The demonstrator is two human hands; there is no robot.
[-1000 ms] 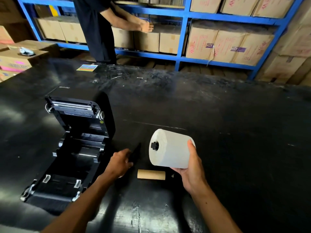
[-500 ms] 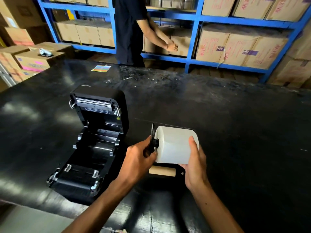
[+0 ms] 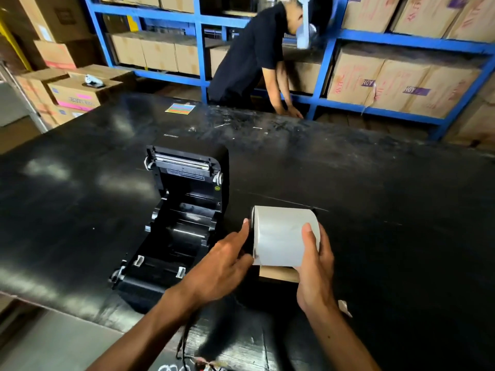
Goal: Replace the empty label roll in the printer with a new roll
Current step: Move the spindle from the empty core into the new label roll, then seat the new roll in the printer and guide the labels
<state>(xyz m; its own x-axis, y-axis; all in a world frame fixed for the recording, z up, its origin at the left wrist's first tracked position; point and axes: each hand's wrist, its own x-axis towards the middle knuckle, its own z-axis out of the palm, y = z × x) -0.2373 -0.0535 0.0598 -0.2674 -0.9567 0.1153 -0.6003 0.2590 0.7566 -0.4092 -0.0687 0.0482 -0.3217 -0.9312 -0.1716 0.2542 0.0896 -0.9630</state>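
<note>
A full white label roll [image 3: 284,234] is held just above the black table, right of the printer. My right hand [image 3: 314,269] grips its right end. My left hand [image 3: 222,263] presses a black flat holder piece [image 3: 250,234] against the roll's left end. The empty brown cardboard core [image 3: 278,274] lies on the table under the roll, mostly hidden. The black label printer [image 3: 182,218] sits to the left with its lid tilted up and its roll bay empty.
The black table [image 3: 375,210] reaches back to blue shelving [image 3: 321,70] stacked with cardboard boxes. A person in black bends over at the shelves. A coloured sticker sheet [image 3: 180,108] lies at the table's far edge. Boxes [image 3: 77,95] stand far left.
My left hand picked up the black piece from the table and brought it flat against the roll's left end. The camera has shifted; the person at the shelves has bent down.
</note>
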